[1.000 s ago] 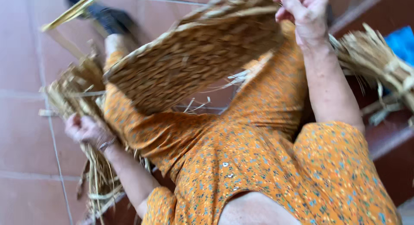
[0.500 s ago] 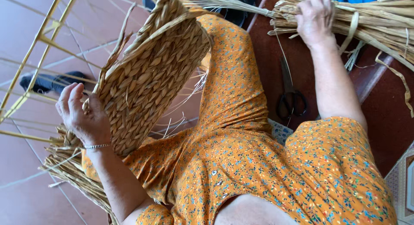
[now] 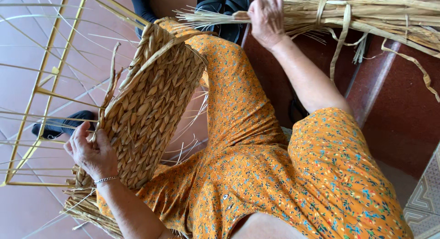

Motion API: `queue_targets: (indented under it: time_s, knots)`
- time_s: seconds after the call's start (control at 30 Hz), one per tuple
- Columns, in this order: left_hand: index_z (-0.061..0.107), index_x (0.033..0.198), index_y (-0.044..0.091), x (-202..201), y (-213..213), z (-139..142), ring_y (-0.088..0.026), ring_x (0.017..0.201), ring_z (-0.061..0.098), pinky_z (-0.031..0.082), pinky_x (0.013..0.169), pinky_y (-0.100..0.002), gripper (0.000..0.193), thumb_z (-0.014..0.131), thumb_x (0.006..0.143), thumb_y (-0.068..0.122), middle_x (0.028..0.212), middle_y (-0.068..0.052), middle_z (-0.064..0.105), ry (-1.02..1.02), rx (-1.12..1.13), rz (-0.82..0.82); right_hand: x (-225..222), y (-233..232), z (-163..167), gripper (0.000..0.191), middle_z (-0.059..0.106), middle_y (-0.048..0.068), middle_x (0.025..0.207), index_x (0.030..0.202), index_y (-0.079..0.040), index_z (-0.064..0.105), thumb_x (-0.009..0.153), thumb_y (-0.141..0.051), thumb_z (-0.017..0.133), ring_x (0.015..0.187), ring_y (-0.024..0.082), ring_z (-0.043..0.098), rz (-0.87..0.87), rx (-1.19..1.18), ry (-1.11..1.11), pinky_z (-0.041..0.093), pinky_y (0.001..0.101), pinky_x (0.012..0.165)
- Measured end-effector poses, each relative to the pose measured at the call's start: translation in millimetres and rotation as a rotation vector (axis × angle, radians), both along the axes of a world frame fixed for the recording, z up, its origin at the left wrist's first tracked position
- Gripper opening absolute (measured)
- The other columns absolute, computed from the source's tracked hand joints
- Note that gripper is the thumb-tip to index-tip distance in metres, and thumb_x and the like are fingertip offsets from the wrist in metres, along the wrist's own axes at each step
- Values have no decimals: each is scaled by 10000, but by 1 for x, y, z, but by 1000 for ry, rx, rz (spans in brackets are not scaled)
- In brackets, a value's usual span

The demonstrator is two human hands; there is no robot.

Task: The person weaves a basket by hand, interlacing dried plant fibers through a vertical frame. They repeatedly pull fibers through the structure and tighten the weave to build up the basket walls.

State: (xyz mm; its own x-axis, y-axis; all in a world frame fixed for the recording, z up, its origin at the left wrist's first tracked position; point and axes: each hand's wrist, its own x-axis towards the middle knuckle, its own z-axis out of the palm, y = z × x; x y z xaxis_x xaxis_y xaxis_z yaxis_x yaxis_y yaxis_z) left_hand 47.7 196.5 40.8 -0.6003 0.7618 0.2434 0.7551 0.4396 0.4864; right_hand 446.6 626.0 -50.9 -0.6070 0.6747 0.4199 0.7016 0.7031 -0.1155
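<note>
My left hand (image 3: 91, 152), with a thin bracelet at the wrist, grips the lower edge of a woven straw basket panel (image 3: 146, 106) that leans against my knee. Loose straw ends (image 3: 87, 207) stick out below the hand. My right hand (image 3: 266, 19) is stretched out to a tied bundle of dry straw stalks (image 3: 376, 14) lying on the dark red step, and its fingers are closed over the thin ends of several stalks (image 3: 206, 16). My orange flowered dress (image 3: 275, 175) fills the lower middle of the view.
A yellow wire frame (image 3: 46, 87) with long thin straw strands stands on the reddish tiled floor at left. A black shoe (image 3: 64, 124) lies beside it. Black sandals (image 3: 224, 5) sit by the bundle's tips. A patterned tile (image 3: 426, 197) is at the right edge.
My right hand has gone from above the basket to the straw bundle and closed on its stalks. My left hand has shifted along the basket's lower edge. The view has swung toward the step.
</note>
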Motion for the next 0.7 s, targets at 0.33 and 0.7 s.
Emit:
queue_targets:
  time_s: [0.33, 0.7]
  knots:
    - [608, 1427, 55, 0, 8, 10, -275, 1118, 558, 504, 956, -403, 452, 745, 1000, -5, 1182, -82, 711, -35, 47, -7, -120, -73, 48, 238, 609, 72, 999, 1144, -31, 500, 1148, -209, 659, 860, 158, 643, 601, -496, 686, 584, 284, 764]
    - [635, 1244, 71, -10, -6, 7, -247, 1013, 632, 559, 905, -374, 303, 735, 968, -3, 1202, -116, 650, -19, 306, 31, -257, -177, 148, 114, 643, 133, 1091, 1212, -26, 705, 1109, -37, 752, 1003, 290, 649, 902, -344, 490, 539, 394, 841]
